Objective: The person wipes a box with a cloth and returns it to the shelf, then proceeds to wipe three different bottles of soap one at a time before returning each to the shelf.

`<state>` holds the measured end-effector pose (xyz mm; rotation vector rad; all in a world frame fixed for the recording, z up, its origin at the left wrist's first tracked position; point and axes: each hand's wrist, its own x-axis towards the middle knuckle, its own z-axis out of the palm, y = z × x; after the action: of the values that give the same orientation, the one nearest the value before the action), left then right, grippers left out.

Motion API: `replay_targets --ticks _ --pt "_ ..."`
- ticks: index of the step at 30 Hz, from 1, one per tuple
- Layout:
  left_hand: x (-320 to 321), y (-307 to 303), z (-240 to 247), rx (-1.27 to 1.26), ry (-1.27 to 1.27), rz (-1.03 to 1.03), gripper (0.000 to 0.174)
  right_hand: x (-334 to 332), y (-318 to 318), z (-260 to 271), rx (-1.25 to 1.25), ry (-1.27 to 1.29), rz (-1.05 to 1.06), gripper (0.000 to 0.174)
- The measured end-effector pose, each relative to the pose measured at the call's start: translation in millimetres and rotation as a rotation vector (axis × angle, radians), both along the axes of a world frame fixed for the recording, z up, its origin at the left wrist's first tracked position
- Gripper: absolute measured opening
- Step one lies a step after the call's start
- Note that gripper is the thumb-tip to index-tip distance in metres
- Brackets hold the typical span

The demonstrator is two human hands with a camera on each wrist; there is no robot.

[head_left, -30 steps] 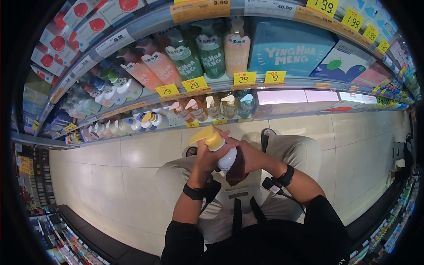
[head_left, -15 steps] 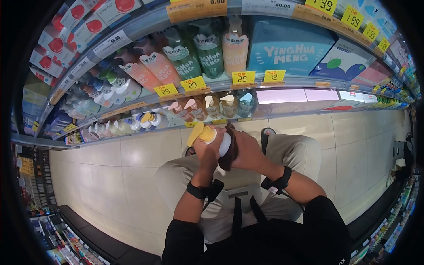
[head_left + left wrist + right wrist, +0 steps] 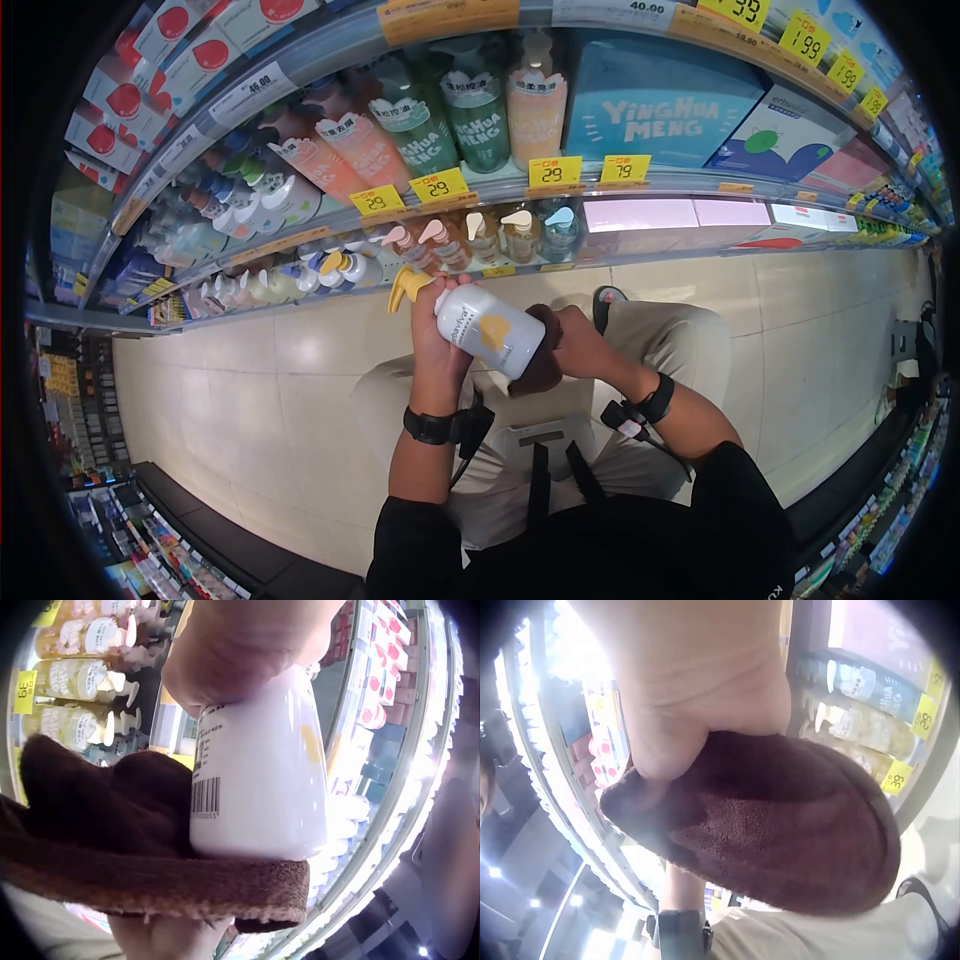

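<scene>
A white pump bottle (image 3: 490,330) with a yellow pump head (image 3: 405,287) lies tilted in front of the body, its yellow-printed label facing up. My left hand (image 3: 430,325) grips it round the upper end, just below the pump. At the bottle's base is a dark brown plush cloth (image 3: 540,372), held by my right hand (image 3: 585,345). In the left wrist view, the cloth (image 3: 247,889) runs across the bottle's bottom, and a barcode shows on the bottle's side. The right wrist view shows the cloth (image 3: 780,825) spread below the hand, hiding the bottle.
A shelf's lower level (image 3: 600,270) ahead holds small pump bottles (image 3: 519,235) and white pump bottles (image 3: 350,268). Above stand larger pump bottles (image 3: 478,120) and a blue box (image 3: 660,110). Below my hands is a grey plastic stool (image 3: 545,445) between the knees, on a tiled floor (image 3: 230,420).
The bottle has swung from steeply held to tilted lengthwise, its pump moving left and its label coming into view. My right hand has moved the cloth from the bottle's side to its base.
</scene>
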<state>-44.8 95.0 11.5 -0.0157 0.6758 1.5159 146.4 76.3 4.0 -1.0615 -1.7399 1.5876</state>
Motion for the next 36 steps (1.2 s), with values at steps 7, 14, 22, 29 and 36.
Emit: replay_targets --ticks 7,14,22,29,36 --pt "-0.4 -0.9 4.0 -0.015 0.019 0.008 0.012 3.6 0.0 -2.5 -0.116 0.237 -0.038 0.034" --pt "-3.5 -1.0 -8.4 -0.031 0.100 0.003 0.014 4.3 2.3 -1.1 0.000 0.113 0.138 0.042" --pt "1.4 -5.1 -8.2 -0.064 0.346 -0.154 0.019 3.1 3.0 -3.2 0.238 -0.098 0.115 0.049" --pt "-3.0 -1.9 -11.1 -0.104 0.168 -0.042 0.014 5.2 3.0 -11.5 0.156 0.221 0.013 0.054" --pt "-6.6 -1.5 -10.1 -0.079 0.161 0.089 0.016 -2.1 2.5 -4.6 0.173 0.133 0.003 0.050"
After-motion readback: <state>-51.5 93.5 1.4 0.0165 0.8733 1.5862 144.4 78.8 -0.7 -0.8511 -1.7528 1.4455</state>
